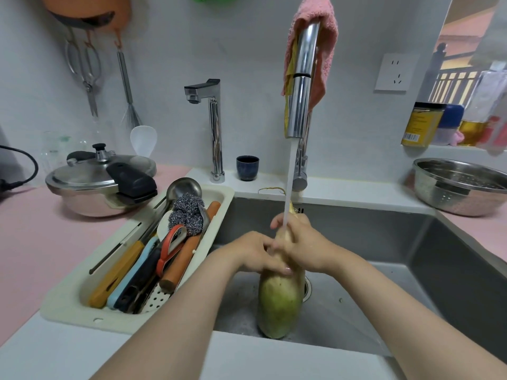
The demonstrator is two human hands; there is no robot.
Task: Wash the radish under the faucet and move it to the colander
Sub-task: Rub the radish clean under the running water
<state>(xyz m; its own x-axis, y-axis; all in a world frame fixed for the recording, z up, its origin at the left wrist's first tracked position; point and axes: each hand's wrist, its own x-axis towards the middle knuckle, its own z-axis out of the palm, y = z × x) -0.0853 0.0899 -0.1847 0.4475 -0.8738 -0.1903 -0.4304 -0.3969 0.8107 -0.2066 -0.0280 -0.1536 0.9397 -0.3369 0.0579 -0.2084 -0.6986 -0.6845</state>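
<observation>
Clasped mid-length in left hand (256, 253) and right hand (306, 246) under the running faucet (301, 86), over the sink (411, 242): stout radish (279, 305), likely heavy, rigid, wet-slick, safest carried two-handed to the colander (461, 187).

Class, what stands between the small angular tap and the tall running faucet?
A dark blue cup stands between the small tap and the faucet, shown in the head view.

Bare forearms lead to the left hand (256, 253) and right hand (306, 246); one fingernail (288, 269) looks pale and glossy.
</observation>
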